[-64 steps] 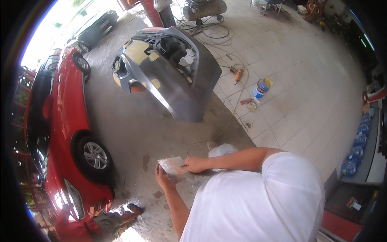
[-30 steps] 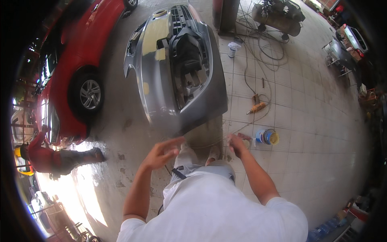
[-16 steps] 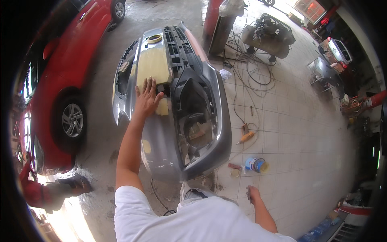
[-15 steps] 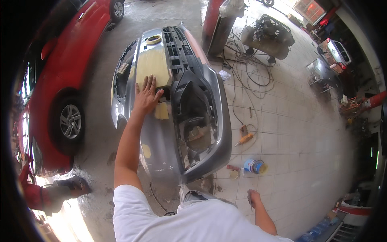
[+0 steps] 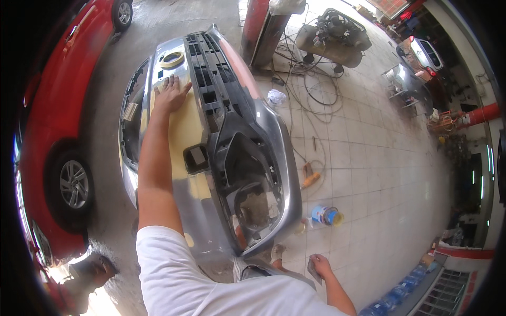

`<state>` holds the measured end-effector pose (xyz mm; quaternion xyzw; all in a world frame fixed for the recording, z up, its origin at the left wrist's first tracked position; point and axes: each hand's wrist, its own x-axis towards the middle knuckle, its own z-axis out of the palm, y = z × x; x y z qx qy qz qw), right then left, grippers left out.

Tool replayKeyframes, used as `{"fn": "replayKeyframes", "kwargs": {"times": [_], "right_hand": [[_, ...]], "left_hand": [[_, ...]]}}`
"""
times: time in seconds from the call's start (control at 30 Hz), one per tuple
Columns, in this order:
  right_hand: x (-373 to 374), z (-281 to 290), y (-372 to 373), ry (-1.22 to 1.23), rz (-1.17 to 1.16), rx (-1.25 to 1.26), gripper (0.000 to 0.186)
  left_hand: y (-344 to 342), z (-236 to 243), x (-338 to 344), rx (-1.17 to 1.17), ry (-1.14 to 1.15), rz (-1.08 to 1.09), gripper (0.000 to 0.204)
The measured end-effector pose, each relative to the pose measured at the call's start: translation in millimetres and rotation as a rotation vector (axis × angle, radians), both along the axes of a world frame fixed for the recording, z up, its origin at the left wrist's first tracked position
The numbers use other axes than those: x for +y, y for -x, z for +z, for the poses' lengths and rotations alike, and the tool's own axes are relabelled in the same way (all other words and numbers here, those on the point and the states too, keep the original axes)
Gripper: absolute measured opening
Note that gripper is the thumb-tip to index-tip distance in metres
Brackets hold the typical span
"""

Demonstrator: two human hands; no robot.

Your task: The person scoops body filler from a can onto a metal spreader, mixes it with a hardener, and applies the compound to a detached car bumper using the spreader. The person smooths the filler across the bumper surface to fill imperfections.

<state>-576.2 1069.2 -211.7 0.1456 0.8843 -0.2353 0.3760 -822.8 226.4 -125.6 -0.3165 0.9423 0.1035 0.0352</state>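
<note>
Right now, the bumper (image 5: 211,217) is stretching away from the person's legs. Its near end is showing dull gray with small yellow spots, its middle is framing a dark square opening (image 5: 196,159), and its far part is wearing a broad yellow patch (image 5: 183,129); a pinkish strip (image 5: 240,68) is running along the far right edge.

The right grip (image 5: 320,265) is hanging low beside the body, pinching a thin gray piece (image 5: 314,273). The left grip (image 5: 169,97) is lying on the patch, palm down, fingers spread. It is resting farther up than half a second ago, when it was lying just by the square opening; the right grip is staying low.

The left arm (image 5: 156,163) is covering part of the patch, and a tape roll (image 5: 172,66) is sitting just beyond the fingertips.

Blue bottles (image 5: 399,290) are lining the lower right. On the tiles, a blue can (image 5: 321,215) is standing, an orange tool (image 5: 311,180) is lying beyond it, and hoses (image 5: 322,104) are looping toward a compressor (image 5: 332,38). Leftward, another person (image 5: 87,275) is showing partly, near a red car (image 5: 87,73). Farther off, a white car (image 5: 423,52) is standing.
</note>
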Motion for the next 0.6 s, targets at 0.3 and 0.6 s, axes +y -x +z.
{"fn": "replayKeyframes", "kwargs": {"times": [0.3, 0.6], "right_hand": [[24.6, -16.8, 23.7, -0.153, 0.130, -0.031, 0.037], [10.3, -12.4, 59.3, -0.056, 0.197, 0.017, 0.039]], "left_hand": [[-87.4, 9.5, 53.3, 0.072, 0.053, -0.055, 0.092], [-171.9, 5.0, 123.4, 0.181, 0.163, -0.063, 0.092]]}}
